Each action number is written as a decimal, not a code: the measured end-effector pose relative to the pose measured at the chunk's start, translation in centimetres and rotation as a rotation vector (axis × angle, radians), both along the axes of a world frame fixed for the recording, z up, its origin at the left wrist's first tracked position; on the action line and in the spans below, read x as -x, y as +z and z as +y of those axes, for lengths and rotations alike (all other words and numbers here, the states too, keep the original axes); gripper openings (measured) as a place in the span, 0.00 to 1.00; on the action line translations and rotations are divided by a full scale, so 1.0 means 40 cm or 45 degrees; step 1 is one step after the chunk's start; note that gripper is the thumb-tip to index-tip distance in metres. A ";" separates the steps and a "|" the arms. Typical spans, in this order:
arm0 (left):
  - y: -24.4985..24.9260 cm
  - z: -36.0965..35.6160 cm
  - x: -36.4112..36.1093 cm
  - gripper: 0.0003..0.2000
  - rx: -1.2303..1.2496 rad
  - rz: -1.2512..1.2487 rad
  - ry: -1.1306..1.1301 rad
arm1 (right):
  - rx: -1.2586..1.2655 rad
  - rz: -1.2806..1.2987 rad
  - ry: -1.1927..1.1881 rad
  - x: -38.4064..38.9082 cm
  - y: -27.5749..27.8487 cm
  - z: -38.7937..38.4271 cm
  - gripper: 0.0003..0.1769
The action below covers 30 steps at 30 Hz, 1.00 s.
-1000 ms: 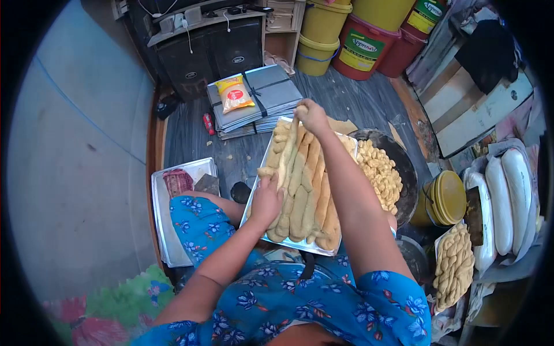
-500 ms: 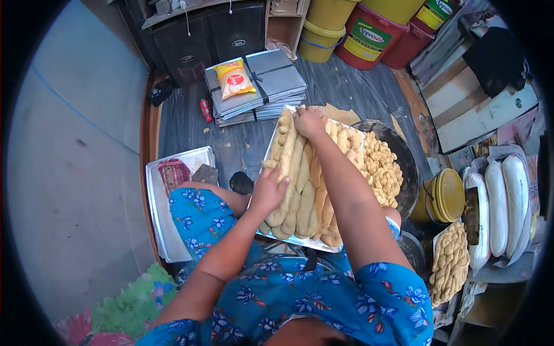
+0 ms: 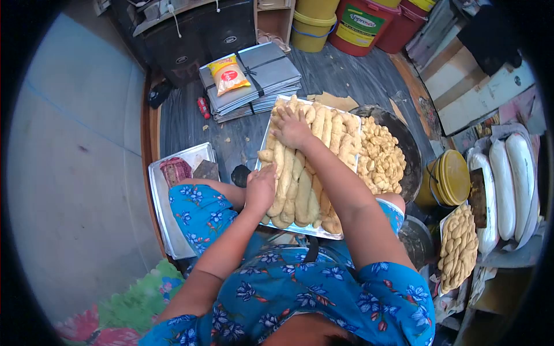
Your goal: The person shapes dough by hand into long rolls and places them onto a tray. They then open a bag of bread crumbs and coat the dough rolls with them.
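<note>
A metal tray [image 3: 329,233] rests across my lap, packed with long twisted dough strands [image 3: 306,196]. My right hand [image 3: 292,129] lies with fingers spread on the strands near the tray's far left part. At the tray's left side my left hand [image 3: 261,187] rests against the outermost strand, fingers extended; part of them is hard to make out. Just above it, a short stub of dough [image 3: 266,155] sticks out over the left rim. To the right of the tray, a wide dark basin [image 3: 411,173] holds a heap of small dough pieces [image 3: 381,158].
Stacked metal trays [image 3: 277,63] carry a yellow packet [image 3: 228,75]. Another tray [image 3: 167,230] lies at my left. Lidded buckets [image 3: 358,29] stand at the back, and a yellow bucket [image 3: 450,176] at the right, near braided dough [image 3: 459,248] and long white bags [image 3: 501,190].
My right hand has moved left and nearer from the tray's far edge, its fingers now spread on the dough. My left hand has slid slightly left. The view has shifted a little.
</note>
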<state>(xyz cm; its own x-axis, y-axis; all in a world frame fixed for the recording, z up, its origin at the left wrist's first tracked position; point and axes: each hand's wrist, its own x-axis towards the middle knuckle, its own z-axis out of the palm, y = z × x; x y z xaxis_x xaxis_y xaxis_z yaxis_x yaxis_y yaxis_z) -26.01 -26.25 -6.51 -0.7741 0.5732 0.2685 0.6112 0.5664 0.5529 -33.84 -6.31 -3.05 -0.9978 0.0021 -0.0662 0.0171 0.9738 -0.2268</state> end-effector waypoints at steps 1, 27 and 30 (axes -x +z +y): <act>-0.005 0.003 0.000 0.17 0.048 0.031 -0.010 | 0.044 0.048 -0.020 -0.013 -0.012 0.001 0.30; -0.033 0.171 0.320 0.39 -0.570 -0.960 0.300 | 1.168 1.562 -1.911 -1.500 -0.105 0.350 0.16; -0.074 0.212 0.323 0.41 -0.033 -0.700 -0.017 | 1.167 1.533 -1.980 -1.541 -0.166 0.335 0.18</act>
<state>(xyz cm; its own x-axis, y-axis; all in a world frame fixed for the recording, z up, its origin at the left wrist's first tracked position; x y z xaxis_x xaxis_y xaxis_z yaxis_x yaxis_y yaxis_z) -38.92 -17.77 -9.48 -0.7969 0.5827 -0.1594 0.2355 0.5427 0.8062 27.81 7.09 -9.70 0.2226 0.9743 -0.0331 0.0033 -0.0347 -0.9994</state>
